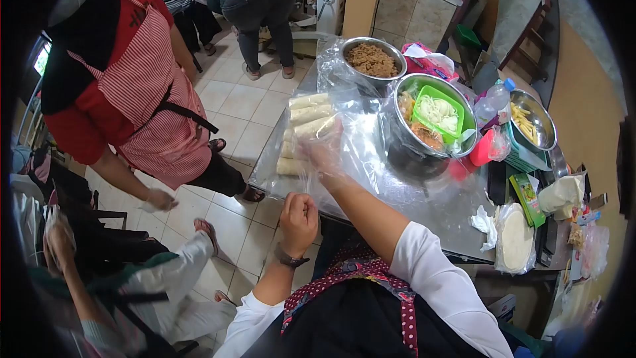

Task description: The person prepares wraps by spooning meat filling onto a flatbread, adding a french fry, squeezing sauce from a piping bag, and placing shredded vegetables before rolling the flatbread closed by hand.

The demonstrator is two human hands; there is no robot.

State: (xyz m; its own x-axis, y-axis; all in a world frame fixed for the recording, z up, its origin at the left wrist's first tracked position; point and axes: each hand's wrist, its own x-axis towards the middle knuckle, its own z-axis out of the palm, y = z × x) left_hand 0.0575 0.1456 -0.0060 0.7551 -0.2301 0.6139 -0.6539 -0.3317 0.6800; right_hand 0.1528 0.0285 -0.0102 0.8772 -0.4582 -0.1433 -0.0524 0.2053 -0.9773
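Observation:
My right hand [324, 152] reaches over the left part of the metal table, at the pale rolled wraps [311, 116]. It is blurred, with what looks like clear plastic around it, so its fingers do not show clearly. Several wraps lie in a column on a clear plastic sheet [354, 103], and the hand is at the right ends of the middle ones. My left hand [299, 222] is curled into a fist just off the table's near edge, a dark watch on its wrist. Nothing shows in it.
A bowl of brown shredded filling [373, 59] and a large pot [409, 86] holding a green tray [438, 113] stand on the table [424, 192]. Right of these are fries [523, 122] and flat wrappers [515, 238]. A person in a striped apron [156, 86] stands left.

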